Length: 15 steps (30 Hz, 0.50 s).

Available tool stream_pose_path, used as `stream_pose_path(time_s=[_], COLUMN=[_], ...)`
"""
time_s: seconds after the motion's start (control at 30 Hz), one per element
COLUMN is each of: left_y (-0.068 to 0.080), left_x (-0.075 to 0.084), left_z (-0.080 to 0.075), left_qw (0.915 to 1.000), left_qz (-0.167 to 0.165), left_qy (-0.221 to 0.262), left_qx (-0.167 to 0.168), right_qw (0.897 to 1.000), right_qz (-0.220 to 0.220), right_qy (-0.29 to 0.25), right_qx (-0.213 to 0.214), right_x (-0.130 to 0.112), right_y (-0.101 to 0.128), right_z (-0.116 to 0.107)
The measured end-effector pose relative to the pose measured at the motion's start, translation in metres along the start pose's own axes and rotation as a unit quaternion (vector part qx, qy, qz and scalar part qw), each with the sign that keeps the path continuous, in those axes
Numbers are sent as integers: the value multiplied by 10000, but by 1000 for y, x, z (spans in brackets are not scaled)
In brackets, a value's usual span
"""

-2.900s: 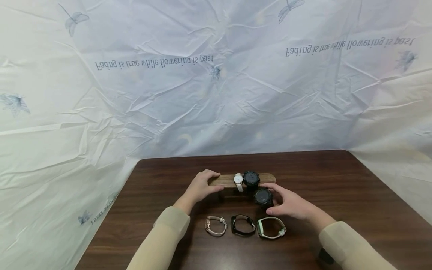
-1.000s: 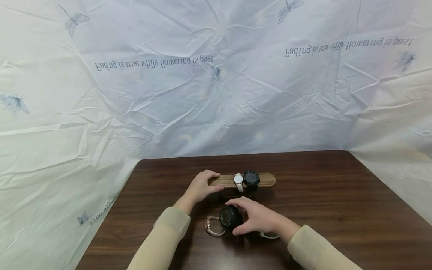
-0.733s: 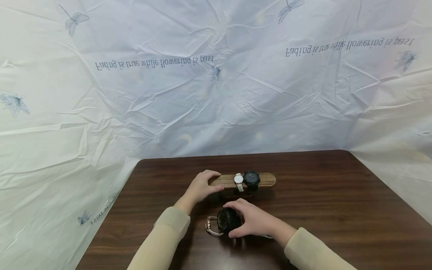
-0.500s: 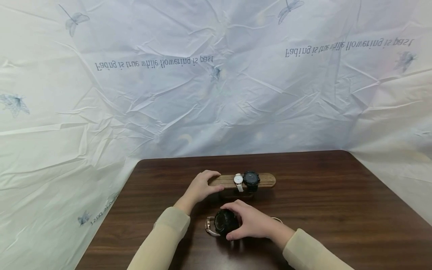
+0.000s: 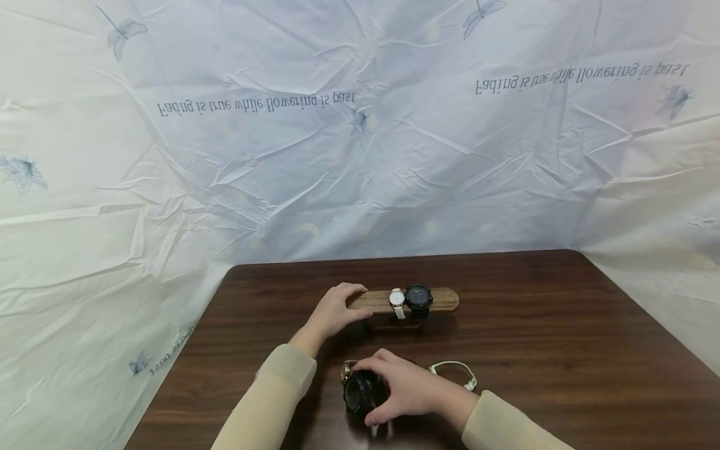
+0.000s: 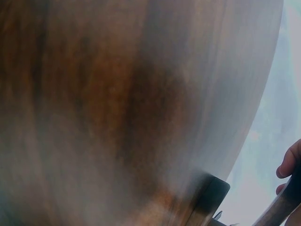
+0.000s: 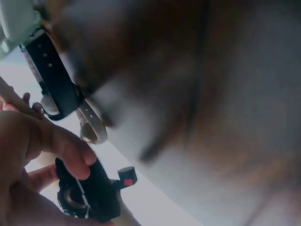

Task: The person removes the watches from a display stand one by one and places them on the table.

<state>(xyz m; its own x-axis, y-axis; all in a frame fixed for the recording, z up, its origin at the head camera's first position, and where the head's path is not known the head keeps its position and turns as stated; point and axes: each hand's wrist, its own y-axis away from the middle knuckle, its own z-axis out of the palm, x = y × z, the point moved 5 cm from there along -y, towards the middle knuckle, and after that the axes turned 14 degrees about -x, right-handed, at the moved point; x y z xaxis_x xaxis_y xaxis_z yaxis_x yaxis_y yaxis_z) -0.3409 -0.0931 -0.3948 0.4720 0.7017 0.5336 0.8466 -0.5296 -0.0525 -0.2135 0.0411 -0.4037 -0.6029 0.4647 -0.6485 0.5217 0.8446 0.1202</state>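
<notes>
My left hand (image 5: 336,307) grips the left end of a wooden watch stand bar (image 5: 444,300); its fingertip (image 6: 289,165) shows beside the bar (image 6: 281,208) in the left wrist view. A white-strap watch (image 5: 397,303) and a black watch (image 5: 419,299) sit on the bar. My right hand (image 5: 394,390) holds a second chunky black watch (image 5: 360,395) low over the table's near edge, fingers curled round it. The right wrist view shows that watch (image 7: 89,195) under my fingers (image 7: 61,146).
On the dark wooden table (image 5: 562,325) lie a rose-gold watch (image 5: 345,370), mostly hidden by my right hand, and a pale green watch (image 5: 454,371). A black-strap watch (image 7: 51,75) lies between them. Crinkled white sheeting (image 5: 360,156) backs the table.
My right hand has carried the black watch from the stand's right end towards me and leftward, past the row of watches. The left hand has stayed on the bar.
</notes>
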Motion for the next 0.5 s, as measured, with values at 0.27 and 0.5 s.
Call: stream_pose_path(time_s=[0.27, 0.5], left_y=[0, 1], left_x=[1, 0], left_z=[0, 0], left_qw=[10000, 10000], left_qz=[7, -60], left_qy=[-43, 16], left_qx=[-1, -53], right_qw=[9988, 9978], right_qz=[191, 407], right_qy=[160, 388], right_qx=[-426, -364], right_x=[-3, -5], right_y=[-3, -6], right_z=[9, 11])
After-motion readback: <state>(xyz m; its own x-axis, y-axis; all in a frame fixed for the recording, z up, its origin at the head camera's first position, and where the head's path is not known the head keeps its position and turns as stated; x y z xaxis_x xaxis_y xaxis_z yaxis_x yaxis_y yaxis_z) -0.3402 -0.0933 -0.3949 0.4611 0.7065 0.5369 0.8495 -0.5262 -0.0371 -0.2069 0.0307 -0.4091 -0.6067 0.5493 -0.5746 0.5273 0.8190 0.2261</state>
